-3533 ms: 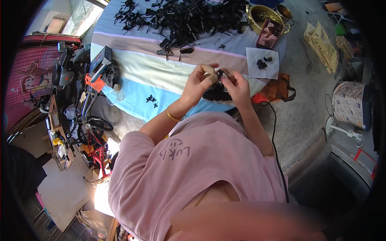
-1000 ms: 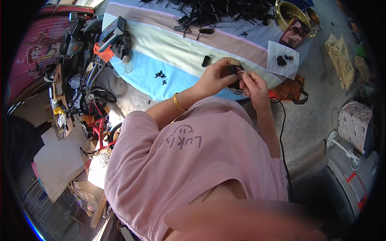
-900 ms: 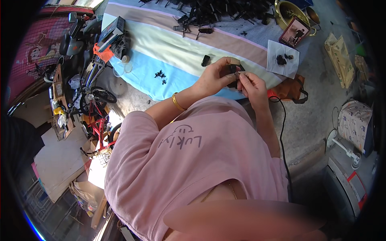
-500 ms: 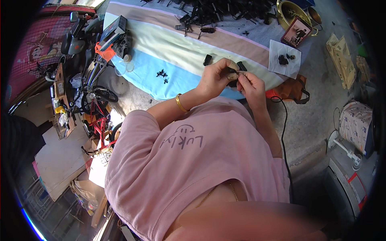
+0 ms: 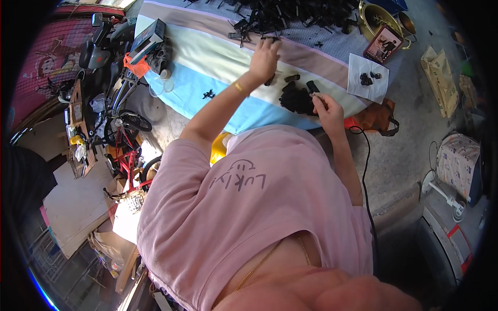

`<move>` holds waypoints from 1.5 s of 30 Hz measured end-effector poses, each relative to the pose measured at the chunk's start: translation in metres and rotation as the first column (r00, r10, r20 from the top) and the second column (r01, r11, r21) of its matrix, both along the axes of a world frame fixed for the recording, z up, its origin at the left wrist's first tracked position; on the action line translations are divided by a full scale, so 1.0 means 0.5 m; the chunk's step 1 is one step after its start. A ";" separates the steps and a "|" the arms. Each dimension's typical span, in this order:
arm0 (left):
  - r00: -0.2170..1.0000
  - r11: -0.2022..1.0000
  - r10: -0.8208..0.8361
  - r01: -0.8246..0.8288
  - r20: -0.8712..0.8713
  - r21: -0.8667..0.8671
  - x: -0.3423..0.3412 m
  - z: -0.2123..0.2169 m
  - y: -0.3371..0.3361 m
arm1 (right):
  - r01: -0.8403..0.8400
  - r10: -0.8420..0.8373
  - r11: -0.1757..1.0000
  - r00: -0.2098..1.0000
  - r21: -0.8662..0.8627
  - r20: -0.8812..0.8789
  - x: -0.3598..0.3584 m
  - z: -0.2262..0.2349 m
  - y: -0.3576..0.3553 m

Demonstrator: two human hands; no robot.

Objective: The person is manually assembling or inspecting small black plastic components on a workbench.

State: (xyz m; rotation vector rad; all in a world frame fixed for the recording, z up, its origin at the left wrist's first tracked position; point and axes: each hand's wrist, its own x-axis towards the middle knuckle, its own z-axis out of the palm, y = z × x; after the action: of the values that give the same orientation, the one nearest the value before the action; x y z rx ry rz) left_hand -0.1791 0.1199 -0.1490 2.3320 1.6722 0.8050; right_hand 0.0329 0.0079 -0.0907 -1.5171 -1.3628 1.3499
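Observation:
My left hand [image 5: 265, 58] reaches forward over the striped cloth [image 5: 207, 49], fingers stretched out at a small black part [image 5: 270, 38]. Whether the fingertips touch that part is unclear. At the near right of the cloth, my right hand [image 5: 329, 110] is closed in a pinch; a tiny pale bit shows at its fingertips, too small to name. Beside it lies a pile of small black pieces [image 5: 296, 99], with a black block-shaped part [image 5: 312, 86] at its far side. Another dark part [image 5: 292, 78] rests just beyond the pile. One more, partly hidden, sits by my left wrist.
A large heap of black parts [image 5: 290, 15] covers the far edge. At right are a white sheet [image 5: 365, 88] with black bits, a picture box [image 5: 384, 44] and a brass pot [image 5: 367, 18]. A few black pieces [image 5: 208, 94] lie left. A black cable [image 5: 366, 176] hangs at right.
My hands were together over the pile; they have parted. The left has moved forward and left to a black part near the heap. The right stays beside the pile, still pinching.

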 end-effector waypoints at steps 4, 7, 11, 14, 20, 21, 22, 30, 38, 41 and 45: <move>0.960 0.999 0.002 0.008 -0.282 0.033 -0.014 -0.045 0.066 | -0.007 0.006 1.000 0.998 -0.014 -0.059 -0.016 -0.010 -0.015; 0.947 0.998 0.057 -0.059 -0.315 0.002 -0.006 -0.046 0.076 | -0.038 0.039 0.999 0.993 0.009 -0.116 -0.018 -0.002 -0.026; 0.916 0.914 0.048 0.121 0.399 -0.388 0.022 -0.004 0.039 | 0.084 -0.074 0.996 0.973 0.034 -0.220 -0.025 0.052 -0.019; 0.432 0.533 0.441 0.580 0.787 -0.617 0.074 0.105 -0.047 | 0.045 -0.054 0.964 0.998 0.260 0.027 -0.025 0.089 -0.010; 0.322 0.404 0.556 0.702 0.767 -0.587 0.095 0.186 -0.139 | 0.056 -0.089 0.847 0.995 0.528 0.037 -0.016 0.075 0.003; 0.316 0.373 0.560 0.729 0.766 -0.573 0.090 0.199 -0.144 | 0.132 -0.133 0.881 0.991 0.455 -0.030 -0.016 0.082 0.002; 0.314 0.375 0.562 0.728 0.765 -0.574 0.086 0.215 -0.149 | 0.204 -0.182 0.905 0.979 0.373 -0.094 -0.015 0.087 0.002; 0.584 0.586 0.009 0.655 0.812 -0.478 0.089 0.228 -0.177 | 0.071 -0.074 0.997 0.945 -0.021 -0.318 -0.011 0.078 0.016; 0.479 0.603 0.256 0.600 0.840 -0.526 0.090 0.216 -0.185 | 0.008 -0.056 0.990 0.937 -0.139 -0.344 0.000 0.098 0.004; 0.539 0.628 0.201 0.570 0.818 -0.529 0.090 0.215 -0.186 | 0.006 -0.032 0.996 0.959 -0.094 -0.282 -0.010 0.105 -0.002; 0.511 0.733 0.196 0.491 0.837 -0.471 0.099 0.209 -0.199 | -0.025 0.019 0.999 0.975 -0.024 -0.220 -0.008 0.114 -0.004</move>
State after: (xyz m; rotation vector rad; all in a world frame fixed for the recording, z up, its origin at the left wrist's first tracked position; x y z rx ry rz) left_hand -0.1295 0.0207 -0.0443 1.1692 0.9769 0.8849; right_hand 0.0291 0.0060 -0.0338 -1.3281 -1.2302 1.5060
